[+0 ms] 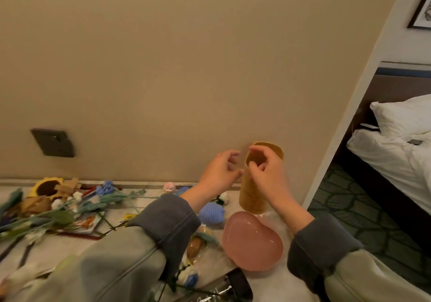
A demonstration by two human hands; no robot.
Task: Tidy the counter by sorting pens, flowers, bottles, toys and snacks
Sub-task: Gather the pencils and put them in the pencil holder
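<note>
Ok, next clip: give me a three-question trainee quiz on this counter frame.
1. True or false: the pink dish holds a toy.
2. Which hand is at the rim of the orange cup? A. left hand B. right hand
3. Fill in: the sunflower lies at the counter's far ____ end.

Key: 1. false, the dish is empty. 2. B; the left hand hovers beside the cup with fingers spread. 3. left.
</note>
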